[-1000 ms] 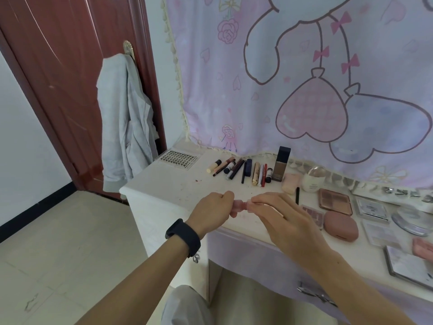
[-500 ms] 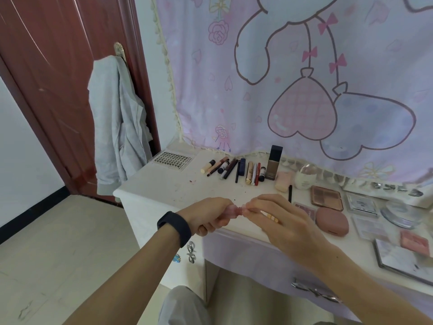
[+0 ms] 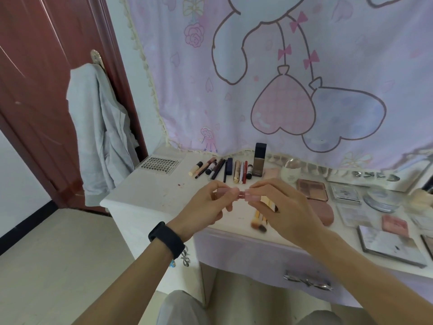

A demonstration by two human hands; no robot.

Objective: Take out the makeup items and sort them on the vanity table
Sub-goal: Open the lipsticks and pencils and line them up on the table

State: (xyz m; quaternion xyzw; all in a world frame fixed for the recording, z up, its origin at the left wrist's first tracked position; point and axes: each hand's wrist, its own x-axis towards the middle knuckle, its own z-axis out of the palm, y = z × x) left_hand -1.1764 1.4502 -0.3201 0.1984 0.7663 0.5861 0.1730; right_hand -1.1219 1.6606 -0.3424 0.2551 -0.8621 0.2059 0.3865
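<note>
Obs.: we see both hands raised just above the front edge of the vanity table point(image 3: 150, 195), with a small pink lip tube point(image 3: 235, 193) held crosswise between them. The left hand point(image 3: 201, 207) pinches the paler end with thumb and curled fingers. The right hand point(image 3: 290, 209) pinches the other end the same way. A darker band shows at the tube's middle; we cannot tell whether the cap is seated or parting. Step, in our judgement: checking or closing this one item before it is filed. Laid out on the table: a row of pencils and slim tubes point(image 3: 222, 168) along the back edge, a foundation bottle point(image 3: 259, 159) upright at its right end, makeup brushes point(image 3: 259, 221) near the front edge, and a pink compact point(image 3: 324, 213) further right. Next move, we think: one hand lets go, and the other carries the tube to the back row and lays it parallel to the slim tubes without rolling its neighbours.
</note>
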